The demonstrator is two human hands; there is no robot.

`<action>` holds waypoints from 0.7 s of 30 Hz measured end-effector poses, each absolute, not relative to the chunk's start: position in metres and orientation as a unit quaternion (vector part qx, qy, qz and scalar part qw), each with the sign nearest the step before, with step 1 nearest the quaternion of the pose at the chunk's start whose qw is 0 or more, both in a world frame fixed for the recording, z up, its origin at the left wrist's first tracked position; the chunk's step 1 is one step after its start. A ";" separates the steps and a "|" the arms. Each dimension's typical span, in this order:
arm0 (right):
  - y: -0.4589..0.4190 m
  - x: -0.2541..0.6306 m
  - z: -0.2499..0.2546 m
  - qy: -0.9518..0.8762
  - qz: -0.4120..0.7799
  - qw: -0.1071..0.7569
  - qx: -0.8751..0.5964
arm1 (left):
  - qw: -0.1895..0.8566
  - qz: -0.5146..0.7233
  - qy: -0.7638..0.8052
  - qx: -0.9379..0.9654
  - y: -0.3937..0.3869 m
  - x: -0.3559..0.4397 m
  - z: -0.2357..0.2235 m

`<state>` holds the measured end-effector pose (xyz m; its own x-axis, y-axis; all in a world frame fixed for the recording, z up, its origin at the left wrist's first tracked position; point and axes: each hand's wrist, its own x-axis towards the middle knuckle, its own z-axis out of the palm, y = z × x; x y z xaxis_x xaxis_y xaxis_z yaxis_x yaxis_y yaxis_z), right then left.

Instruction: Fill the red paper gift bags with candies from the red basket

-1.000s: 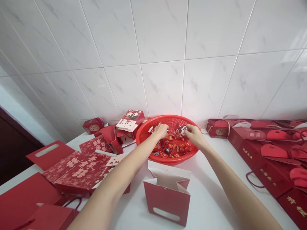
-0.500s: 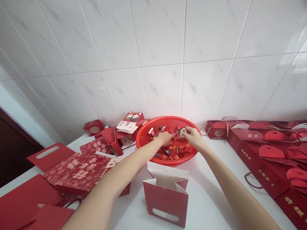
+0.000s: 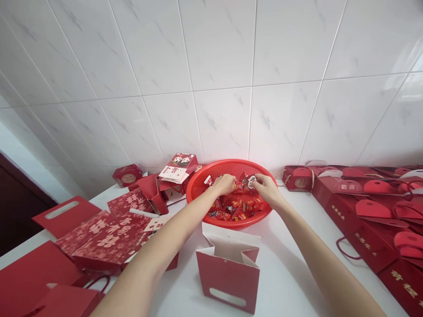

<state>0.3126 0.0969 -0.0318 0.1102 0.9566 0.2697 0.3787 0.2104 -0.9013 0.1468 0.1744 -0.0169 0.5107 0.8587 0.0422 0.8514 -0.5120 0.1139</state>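
The right hand [image 3: 266,188] has its thumb and fingertips drawn together at the near-wall side of the heap, apparently pinching the edge of a dark packet with a white label [image 3: 251,182]; the left hand [image 3: 225,185] is curled down among the packets, and its own fingers hide whether they grip anything. Handling among these wrappers seems best done with a light pinch on the crimped edge, since squeezing the middle could crush what is inside, and lifting one clear of its neighbours should keep others from being dragged along. Keeping both wrists above the rim would likely stop the basket from tipping. The labelled packet lies right at the right fingertips, just to the right of the left fingers, while the other wrapped packets [image 3: 238,209] spread below and between the two hands, nearer the wearer. All sit inside the red basket [image 3: 236,225], whose wall surrounds them. Just in front of it a red paper bag [image 3: 228,275] stands upright on the white tabletop [image 3: 287,264], its mouth gaping. Farther out, folded red cartons [image 3: 112,240] crowd the left, and rows of red boxes [image 3: 346,215] line the right.
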 end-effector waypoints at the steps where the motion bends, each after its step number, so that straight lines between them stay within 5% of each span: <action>1: 0.098 0.313 -0.033 -0.599 0.291 0.497 -0.556 | 0.040 0.054 0.493 0.867 0.175 0.146 -0.016; 21: 0.099 0.313 -0.036 -0.600 0.269 0.505 -0.560 | 0.015 -0.022 0.357 0.934 0.171 0.157 -0.031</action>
